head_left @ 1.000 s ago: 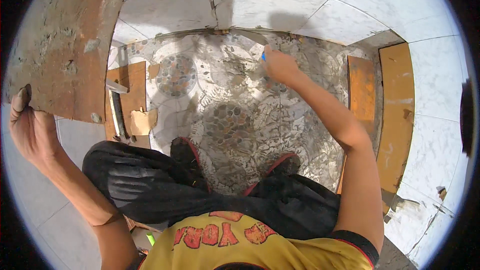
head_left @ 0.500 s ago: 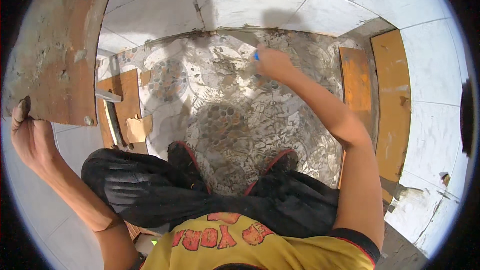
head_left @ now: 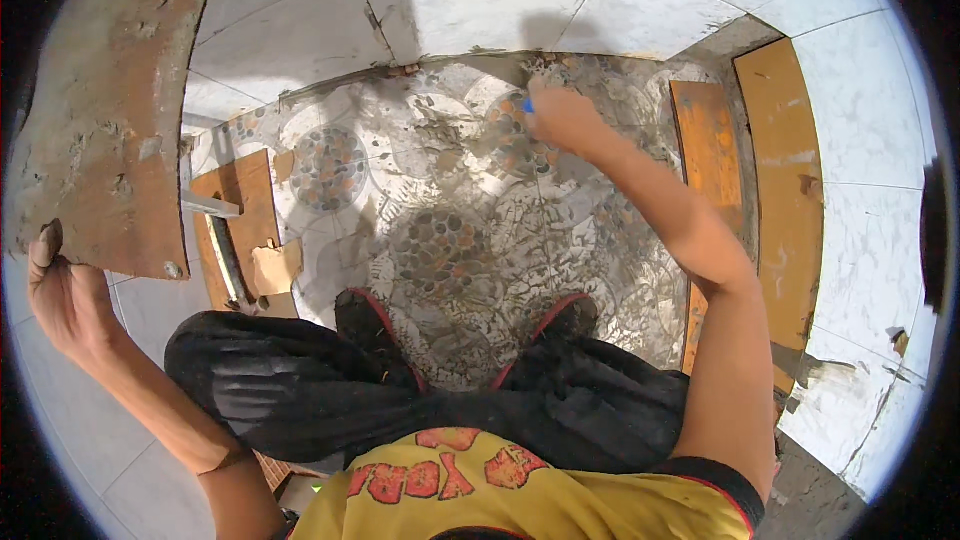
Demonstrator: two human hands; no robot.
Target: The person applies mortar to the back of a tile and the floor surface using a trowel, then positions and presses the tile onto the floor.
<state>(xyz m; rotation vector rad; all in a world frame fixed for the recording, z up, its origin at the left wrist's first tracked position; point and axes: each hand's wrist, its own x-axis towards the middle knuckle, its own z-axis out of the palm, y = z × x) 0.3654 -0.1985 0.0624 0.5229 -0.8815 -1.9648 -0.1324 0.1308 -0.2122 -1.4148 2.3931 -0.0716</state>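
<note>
My left hand [head_left: 72, 305] grips the lower edge of a large, mortar-stained brown board [head_left: 110, 130], with its dirty thumb on the near face. The board stands at the far left, raised over the floor. My right hand [head_left: 565, 120] is closed on a blue-handled scraper [head_left: 529, 107], close to the foot of the far wall. Motion smears its fingers, and most of the tool is hidden or blurred. Below that hand lies the pebble-patterned tile floor [head_left: 440, 245], smeared with grey and whitish mortar.
Pale tiled walls [head_left: 480, 10] enclose the floor. Boards [head_left: 785, 180] lie along the right side, including a narrower orange-brown one [head_left: 706, 140]. At left are another brown board [head_left: 250, 190] and a torn cardboard piece [head_left: 277, 267]. My dark shoes [head_left: 375, 330] stand at the near floor.
My right hand has shifted a little to the right along the far wall with the scraper. My left hand keeps its hold on the board; the whole view has tilted slightly.
</note>
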